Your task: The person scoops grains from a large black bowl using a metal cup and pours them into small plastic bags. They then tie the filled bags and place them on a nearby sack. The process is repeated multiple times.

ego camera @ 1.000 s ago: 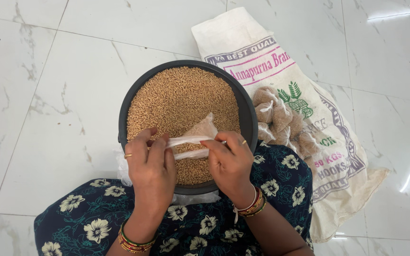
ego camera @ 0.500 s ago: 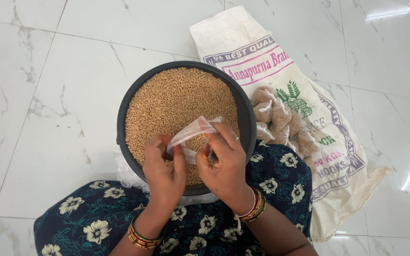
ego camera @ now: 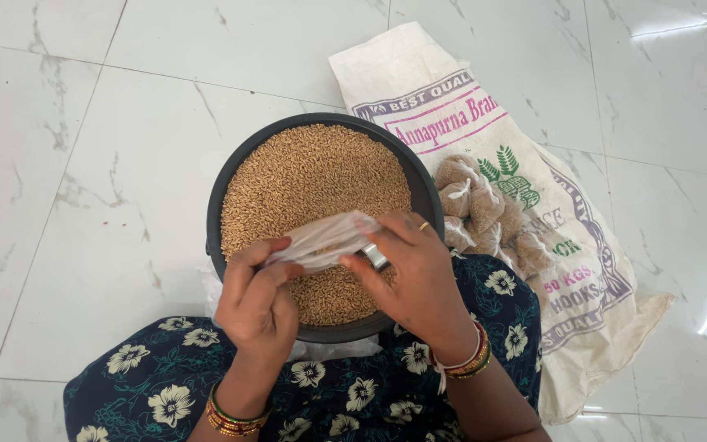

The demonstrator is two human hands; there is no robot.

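Observation:
A round dark basin (ego camera: 231,176) full of brown grain (ego camera: 308,176) rests in front of my lap. Both hands hover over its near side and hold a small clear plastic bag (ego camera: 321,241) between them. My left hand (ego camera: 257,299) pinches the bag's left end with curled fingers. My right hand (ego camera: 415,274) grips the right end, with a small shiny metal object (ego camera: 376,256) under its fingers. The bag lies almost flat, just above the grain.
A white printed sack (ego camera: 493,188) lies flat on the marble floor (ego camera: 83,164) to the right of the basin. Several small filled grain packets (ego camera: 488,213) are piled on it. My dark floral dress (ego camera: 157,393) covers the lap below the basin.
The hands have drawn closer together and the bag has turned from tilted up to nearly flat. The left hand's fingers have curled tighter around its end.

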